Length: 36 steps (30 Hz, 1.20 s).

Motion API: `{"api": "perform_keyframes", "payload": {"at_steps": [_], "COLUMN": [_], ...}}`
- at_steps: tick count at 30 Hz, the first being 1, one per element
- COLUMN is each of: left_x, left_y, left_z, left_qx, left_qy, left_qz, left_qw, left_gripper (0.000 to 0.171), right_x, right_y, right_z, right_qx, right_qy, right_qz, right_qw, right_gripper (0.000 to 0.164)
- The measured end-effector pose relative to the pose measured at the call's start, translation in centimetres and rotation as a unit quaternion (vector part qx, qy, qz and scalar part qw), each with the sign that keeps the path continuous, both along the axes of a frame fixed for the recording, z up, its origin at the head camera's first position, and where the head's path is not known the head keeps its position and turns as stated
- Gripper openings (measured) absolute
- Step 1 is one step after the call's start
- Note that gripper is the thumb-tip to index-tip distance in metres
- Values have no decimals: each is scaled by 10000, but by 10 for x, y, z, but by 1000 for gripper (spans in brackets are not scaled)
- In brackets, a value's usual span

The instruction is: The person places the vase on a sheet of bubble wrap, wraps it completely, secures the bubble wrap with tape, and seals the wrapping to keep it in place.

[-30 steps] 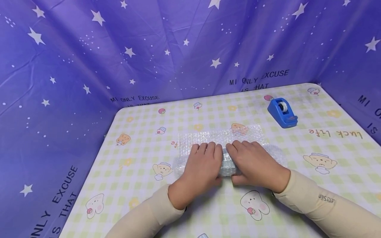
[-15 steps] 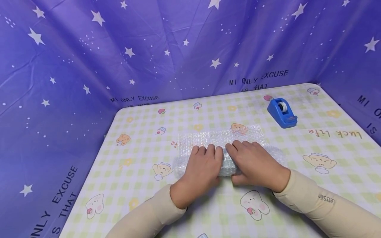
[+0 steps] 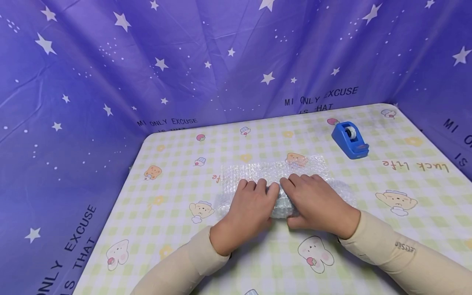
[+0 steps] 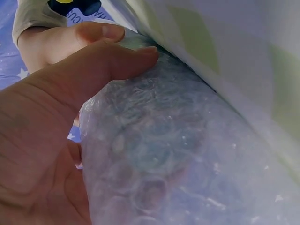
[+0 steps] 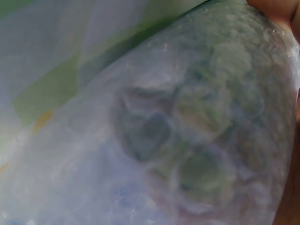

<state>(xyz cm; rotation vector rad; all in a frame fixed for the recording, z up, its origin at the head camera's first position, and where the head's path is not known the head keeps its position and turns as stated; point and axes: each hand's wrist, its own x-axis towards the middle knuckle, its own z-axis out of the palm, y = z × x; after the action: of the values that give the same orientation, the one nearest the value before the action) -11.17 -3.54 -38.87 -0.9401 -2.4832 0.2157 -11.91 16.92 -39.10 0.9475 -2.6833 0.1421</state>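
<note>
A bubble-wrap roll (image 3: 283,208) lies crosswise on the table with something greenish inside, its kind hidden by the layers. My left hand (image 3: 250,209) grips the roll from above, fingers over its far side and thumb on the near side. Close beside it, my right hand (image 3: 313,201) holds the roll the same way. Beyond the fingers, a loose flap of bubble wrap (image 3: 254,170) stretches flat. In the left wrist view, the left thumb (image 4: 133,63) rests on the wrap (image 4: 154,154). The right wrist view shows the roll's end (image 5: 201,140), blurred.
A blue tape dispenser (image 3: 350,141) with a roll of tape stands at the back right of the table. The checked tablecloth (image 3: 173,164) has cartoon prints. Behind the table hangs a purple curtain (image 3: 221,65) with stars.
The left hand's fingers have shifted slightly along the roll, its index finger nearer the right hand. The right hand, the roll and the dispenser stay where they were.
</note>
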Motion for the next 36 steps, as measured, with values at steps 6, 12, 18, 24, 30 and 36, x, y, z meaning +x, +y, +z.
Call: {"api": "perform_keyframes", "payload": {"at_steps": [6,12,18,24,30,36], "left_x": [-1,-2,-4,-6,-10,-13], "left_y": [-1,-3,-6,-9,-11,-13], "left_z": [1,4,8,9,10,12], "left_qx": [-15,-3,-4,60,114,102], "left_qy": [-261,-599,-859,-1130,-1425,-1648], "left_qz": [-32,-41,-75,-174,-239,-302], "left_qw": [9997,9982,9963,9934,9894,9858], "left_gripper": [52,58,63,67,66,67], "right_x": [0,1,0,1,1,1], "right_y": [2,2,2,2,3,5], "right_z": [0,1,1,0,0,1], "right_qx": [50,133,179,184,134,102], "right_qy": [58,135,149,28,-120,-146], "right_qz": [-2,9,12,-27,-37,-4], "right_qw": [10000,9998,9997,9998,9998,9998], "right_gripper": [71,73,76,82,89,97]}}
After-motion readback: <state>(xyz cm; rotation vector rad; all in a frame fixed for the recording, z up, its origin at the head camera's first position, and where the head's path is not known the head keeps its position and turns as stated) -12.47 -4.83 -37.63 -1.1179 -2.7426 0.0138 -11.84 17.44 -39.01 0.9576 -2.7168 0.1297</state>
